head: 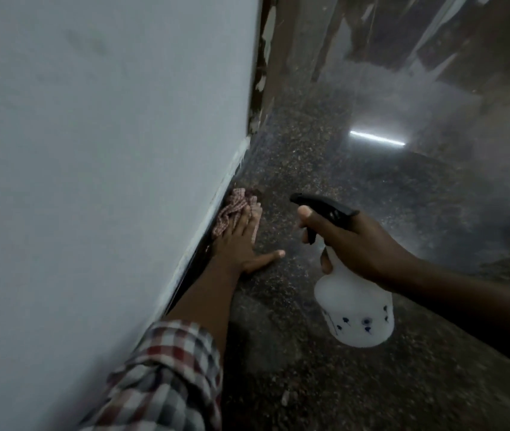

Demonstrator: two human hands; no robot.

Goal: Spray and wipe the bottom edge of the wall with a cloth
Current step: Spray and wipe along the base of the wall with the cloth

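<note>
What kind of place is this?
Probably indoors, a room or hallway in a building: a white painted wall meets a shiny speckled stone floor, and a long lamp's reflection shines on it.

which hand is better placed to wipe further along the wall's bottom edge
Left, probably: the left hand presses the cloth flat against the wall's bottom edge, while the right hand grips the spray bottle away from the wall.

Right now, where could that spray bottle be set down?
Speckled dark stone floor lies bare between the left hand and the white plastic spray bottle in the right hand. Crowded: the white wall's bottom edge, where the left hand presses the red-checked cloth.
</note>
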